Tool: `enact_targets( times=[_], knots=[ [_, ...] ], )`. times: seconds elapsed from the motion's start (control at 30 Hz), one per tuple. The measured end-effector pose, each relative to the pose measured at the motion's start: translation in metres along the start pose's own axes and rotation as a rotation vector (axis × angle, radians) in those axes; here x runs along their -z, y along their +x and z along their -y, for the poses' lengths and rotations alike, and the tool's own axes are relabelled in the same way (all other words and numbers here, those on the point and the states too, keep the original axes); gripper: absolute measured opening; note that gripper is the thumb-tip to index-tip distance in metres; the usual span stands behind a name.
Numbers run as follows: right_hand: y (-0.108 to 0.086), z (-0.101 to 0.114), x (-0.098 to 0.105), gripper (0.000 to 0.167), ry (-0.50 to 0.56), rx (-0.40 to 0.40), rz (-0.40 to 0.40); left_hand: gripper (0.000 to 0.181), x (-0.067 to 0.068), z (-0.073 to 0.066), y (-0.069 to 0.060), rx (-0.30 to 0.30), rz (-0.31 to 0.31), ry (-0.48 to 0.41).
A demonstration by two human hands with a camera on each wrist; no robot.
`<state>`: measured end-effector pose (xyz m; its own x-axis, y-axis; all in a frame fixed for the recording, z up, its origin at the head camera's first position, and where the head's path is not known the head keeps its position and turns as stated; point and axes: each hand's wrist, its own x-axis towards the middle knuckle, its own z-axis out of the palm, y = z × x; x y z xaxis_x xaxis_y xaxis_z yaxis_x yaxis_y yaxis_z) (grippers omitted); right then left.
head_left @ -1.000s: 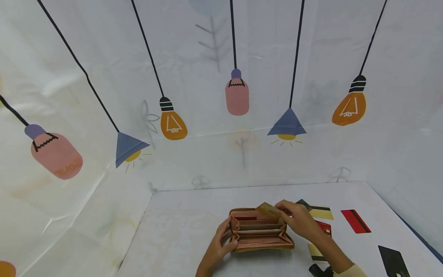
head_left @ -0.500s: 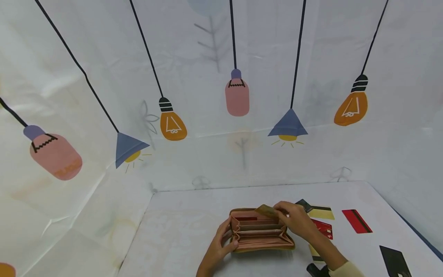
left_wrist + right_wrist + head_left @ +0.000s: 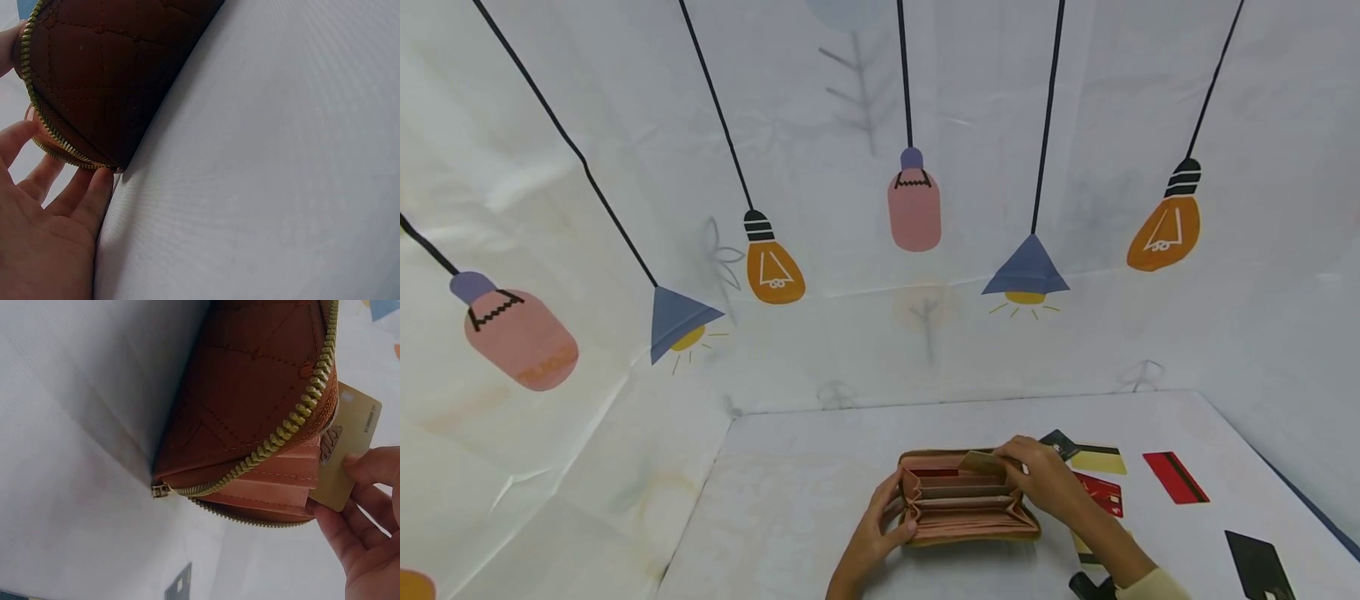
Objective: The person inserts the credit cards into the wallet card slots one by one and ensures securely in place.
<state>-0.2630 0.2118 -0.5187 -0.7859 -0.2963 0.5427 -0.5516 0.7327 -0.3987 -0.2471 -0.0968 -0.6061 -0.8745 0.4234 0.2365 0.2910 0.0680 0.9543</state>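
Observation:
A brown quilted wallet (image 3: 973, 523) with a gold zip lies open on the white table, its pink compartments facing up. My left hand (image 3: 871, 542) grips its left end, thumb at the near edge. In the left wrist view, the fingers (image 3: 87, 203) touch the wallet's zipped end. Between thumb and fingers, my right hand (image 3: 1047, 479) pinches a gold card (image 3: 356, 434) at the wallet's far side. The right wrist view shows that card partly inside, beside the pink card slots (image 3: 269, 494). Part of the card is hidden by the wallet.
To the right lie a red card (image 3: 1176, 478), a black card (image 3: 1258, 565), a yellow striped card (image 3: 1097, 459), a dark card (image 3: 1060, 443) and another red card (image 3: 1101, 493). A black object (image 3: 1090, 587) sits near the right wrist. A lamp-printed sheet (image 3: 850, 350) hangs behind the table.
The gold card has moved lower, tilting flatter against the wallet's far side, with my right hand following slightly. My left hand and the wallet have hardly moved.

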Motion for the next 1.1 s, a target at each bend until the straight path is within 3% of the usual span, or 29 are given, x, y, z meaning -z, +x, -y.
enact_targets(
  times=[0.13, 0.33, 0.8, 1.1],
  knots=[
    [0.0001, -0.0012, -0.0008, 0.022, -0.028, 0.061, -0.015, 0.074, 0.0, -0.0001, -0.0009, -0.007, 0.004, 0.003],
    [-0.0004, -0.0022, -0.0016, 0.023, -0.066, 0.1, -0.018, 0.075, -0.0008, -0.0008, -0.002, 0.033, -0.001, -0.004],
    [0.0008, 0.0011, -0.0047, 0.024, -0.119, 0.147, -0.048, 0.074, 0.0002, -0.0005, -0.0026, 0.023, -0.006, -0.007],
    [0.0009, 0.0033, -0.0073, 0.021, -0.192, 0.121, -0.028, 0.075, 0.0006, -0.0017, -0.0025, 0.02, -0.005, -0.013]
  ],
)
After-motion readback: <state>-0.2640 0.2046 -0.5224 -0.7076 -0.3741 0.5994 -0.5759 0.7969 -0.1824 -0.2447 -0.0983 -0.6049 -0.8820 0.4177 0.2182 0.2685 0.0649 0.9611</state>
